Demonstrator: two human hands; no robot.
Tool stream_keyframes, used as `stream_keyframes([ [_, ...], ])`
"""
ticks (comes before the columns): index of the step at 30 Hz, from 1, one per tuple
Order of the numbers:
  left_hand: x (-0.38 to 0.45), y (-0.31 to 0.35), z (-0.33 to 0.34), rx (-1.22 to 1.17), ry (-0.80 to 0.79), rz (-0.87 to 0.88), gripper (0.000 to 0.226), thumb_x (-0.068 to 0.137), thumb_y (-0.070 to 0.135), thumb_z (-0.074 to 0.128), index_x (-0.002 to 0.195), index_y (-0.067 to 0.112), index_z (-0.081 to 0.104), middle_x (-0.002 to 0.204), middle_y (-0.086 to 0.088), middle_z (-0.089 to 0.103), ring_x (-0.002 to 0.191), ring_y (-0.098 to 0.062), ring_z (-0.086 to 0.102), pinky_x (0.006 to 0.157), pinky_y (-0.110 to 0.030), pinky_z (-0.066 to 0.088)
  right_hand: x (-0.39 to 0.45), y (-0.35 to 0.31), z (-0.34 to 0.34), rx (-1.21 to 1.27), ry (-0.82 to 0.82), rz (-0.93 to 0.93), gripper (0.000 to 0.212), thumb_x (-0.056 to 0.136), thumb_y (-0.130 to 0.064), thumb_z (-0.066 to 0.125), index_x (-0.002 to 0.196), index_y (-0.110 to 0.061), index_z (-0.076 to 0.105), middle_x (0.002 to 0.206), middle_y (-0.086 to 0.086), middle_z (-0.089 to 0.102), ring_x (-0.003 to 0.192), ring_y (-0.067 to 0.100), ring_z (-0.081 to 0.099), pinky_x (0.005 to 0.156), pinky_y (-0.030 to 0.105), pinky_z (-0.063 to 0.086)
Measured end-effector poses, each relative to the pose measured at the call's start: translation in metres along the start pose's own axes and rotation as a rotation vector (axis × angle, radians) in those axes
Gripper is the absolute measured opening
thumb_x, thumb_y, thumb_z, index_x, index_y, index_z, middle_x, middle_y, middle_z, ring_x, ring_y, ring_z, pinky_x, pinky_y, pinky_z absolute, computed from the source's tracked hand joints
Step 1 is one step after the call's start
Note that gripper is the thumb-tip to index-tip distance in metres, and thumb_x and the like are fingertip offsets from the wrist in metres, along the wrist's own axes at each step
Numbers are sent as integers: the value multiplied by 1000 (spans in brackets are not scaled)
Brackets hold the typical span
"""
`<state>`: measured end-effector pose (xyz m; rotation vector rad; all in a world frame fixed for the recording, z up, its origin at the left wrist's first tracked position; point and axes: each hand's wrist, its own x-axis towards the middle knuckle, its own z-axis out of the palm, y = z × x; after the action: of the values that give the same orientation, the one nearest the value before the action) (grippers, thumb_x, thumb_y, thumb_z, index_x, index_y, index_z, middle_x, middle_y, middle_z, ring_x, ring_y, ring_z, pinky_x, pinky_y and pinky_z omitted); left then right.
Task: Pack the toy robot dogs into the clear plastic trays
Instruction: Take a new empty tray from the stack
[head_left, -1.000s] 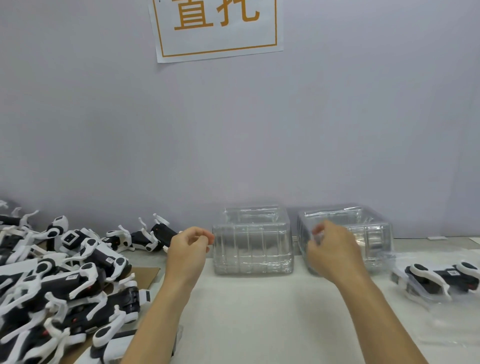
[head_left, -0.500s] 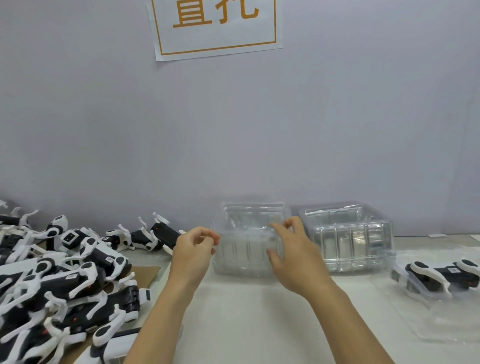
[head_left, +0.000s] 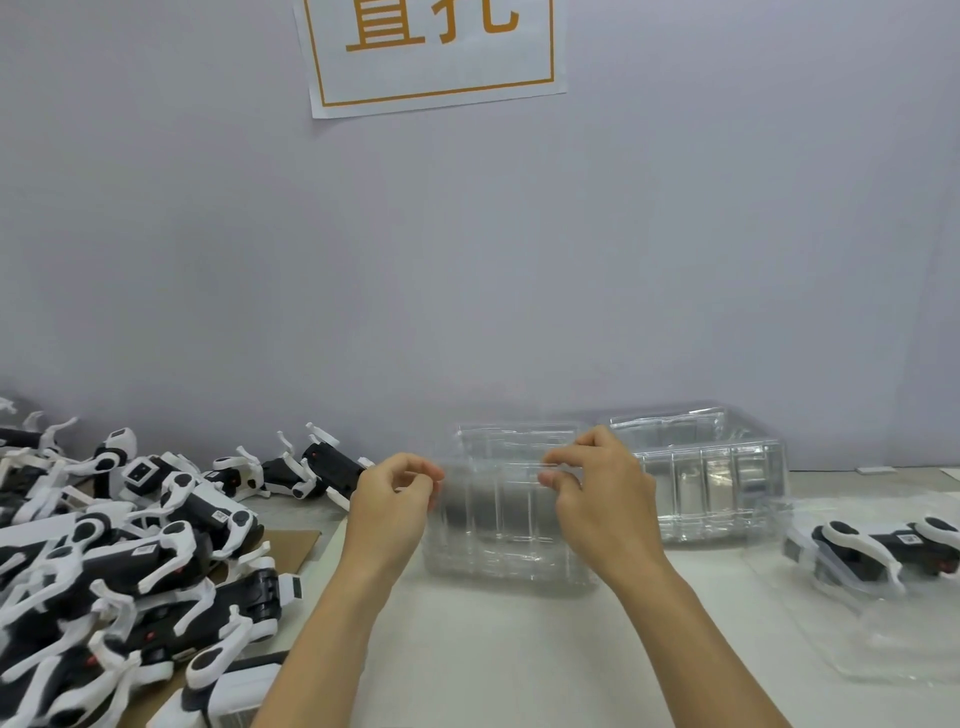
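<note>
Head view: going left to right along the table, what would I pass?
Pile of toy robot dogs → left hand → clear tray stack held by both hands → right hand → second tray stack → packed robot dog in a flat tray.

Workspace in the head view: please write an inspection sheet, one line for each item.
Surface: white table; brown cardboard at left.
Job's things: pile of toy dogs at left; near tray stack; second tray stack behind at right; one toy dog lying in a tray at right.
Clutter: nothing seen.
Grippers: left hand and right hand pinch the near tray stack's top.
Cables: nothing seen.
Surroundings: grey wall; paper sign.
</note>
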<state>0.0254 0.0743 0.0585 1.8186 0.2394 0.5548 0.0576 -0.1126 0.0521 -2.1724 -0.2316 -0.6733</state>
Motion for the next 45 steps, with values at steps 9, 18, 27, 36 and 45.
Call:
stream_keyframes([
  [9, 3, -13, 2, -15, 61, -133, 50, 87, 41, 73, 123, 27, 42, 132, -4, 43, 109, -18, 48, 86, -30, 38, 5, -14, -15, 122, 117, 171, 22, 90, -23, 68, 74, -38, 65, 87, -18, 52, 78, -7, 48, 88, 32, 35],
  [18, -10, 11, 19, -549, -187, -335, 90, 54, 54, 84, 127, 7, 61, 82, -7, 67, 72, -16, 64, 70, -35, 55, 2, -27, -5, 619, 205, 497, 11, 88, -23, 72, 80, -28, 76, 65, -16, 70, 70, 16, 69, 84, 41, 55],
  [27, 1, -5, 8, -592, -19, -231, 104, 49, 27, 93, 138, 3, 45, 126, -13, 66, 109, -24, 68, 96, -44, 53, 1, -28, -12, 380, -288, 246, 12, 88, -34, 70, 81, -24, 67, 74, -7, 61, 56, 8, 54, 46, 25, 47],
  [36, -4, -6, 19, -536, -44, -139, 107, 57, 27, 95, 145, 5, 38, 129, -11, 63, 117, -26, 62, 111, -46, 43, 6, -25, -17, 166, -106, 103, 18, 85, -33, 74, 69, -32, 67, 69, -16, 66, 73, -4, 59, 64, 17, 43],
  [45, -2, -7, 17, -607, -33, -233, 69, 83, -1, 75, 142, -3, 41, 115, -16, 70, 97, -22, 72, 90, -34, 53, 7, -28, -19, 196, -74, 140, 22, 85, -28, 75, 66, -32, 66, 68, -17, 65, 73, -2, 60, 64, 18, 43],
])
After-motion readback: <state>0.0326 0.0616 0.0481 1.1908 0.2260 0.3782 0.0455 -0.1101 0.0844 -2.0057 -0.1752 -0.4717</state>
